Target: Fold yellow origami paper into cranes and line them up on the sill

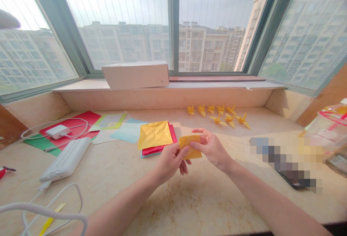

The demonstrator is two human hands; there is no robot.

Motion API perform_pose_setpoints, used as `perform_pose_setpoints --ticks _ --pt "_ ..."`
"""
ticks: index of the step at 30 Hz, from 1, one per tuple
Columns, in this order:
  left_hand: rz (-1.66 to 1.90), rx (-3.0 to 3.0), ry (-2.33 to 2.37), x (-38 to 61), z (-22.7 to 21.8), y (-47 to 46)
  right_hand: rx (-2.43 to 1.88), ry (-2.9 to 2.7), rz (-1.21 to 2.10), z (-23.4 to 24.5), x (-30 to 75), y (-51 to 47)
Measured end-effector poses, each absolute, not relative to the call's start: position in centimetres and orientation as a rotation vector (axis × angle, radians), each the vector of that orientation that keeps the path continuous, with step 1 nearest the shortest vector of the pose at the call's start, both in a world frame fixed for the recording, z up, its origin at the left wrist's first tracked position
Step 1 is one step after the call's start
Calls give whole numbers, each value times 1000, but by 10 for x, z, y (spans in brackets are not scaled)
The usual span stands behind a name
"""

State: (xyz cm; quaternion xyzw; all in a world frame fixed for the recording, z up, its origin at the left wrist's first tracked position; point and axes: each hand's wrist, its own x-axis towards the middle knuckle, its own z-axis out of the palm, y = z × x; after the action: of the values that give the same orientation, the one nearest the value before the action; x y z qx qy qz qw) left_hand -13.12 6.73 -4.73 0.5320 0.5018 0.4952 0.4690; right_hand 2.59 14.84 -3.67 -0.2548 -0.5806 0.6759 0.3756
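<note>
Between my two hands is a small folded piece of yellow origami paper (193,151), raised above the stone counter. My left hand (171,160) pinches its left edge, the thumb lying on the front. My right hand (214,148) grips the right side, with its thumb across the face and the other fingers behind. Just left of the hands lies a stack of square paper (155,134), a creased yellow sheet on top of red and blue ones. Several yellow paper cranes (218,120) stand in two rows at the back, right of centre.
Loose coloured sheets (132,129) spread at the left, near a white charger (58,131) and a white power bank (66,158) with cables. A white box (137,75) sits on the window ledge. At right are a pixelated dark object (287,165) and a clear plastic cup (325,129).
</note>
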Motion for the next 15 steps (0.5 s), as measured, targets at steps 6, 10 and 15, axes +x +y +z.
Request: perform_pose_setpoints --ticks 6,10,15 --pt "1281 1355 1262 -125 -53 66 -696 -1487 1588 -46 21 146" --pt "1283 1347 1253 -121 -54 63 -721 -1559 1348 -53 21 145" --pt "1371 1243 1251 -119 -48 65 -626 -1816 926 -54 26 142"
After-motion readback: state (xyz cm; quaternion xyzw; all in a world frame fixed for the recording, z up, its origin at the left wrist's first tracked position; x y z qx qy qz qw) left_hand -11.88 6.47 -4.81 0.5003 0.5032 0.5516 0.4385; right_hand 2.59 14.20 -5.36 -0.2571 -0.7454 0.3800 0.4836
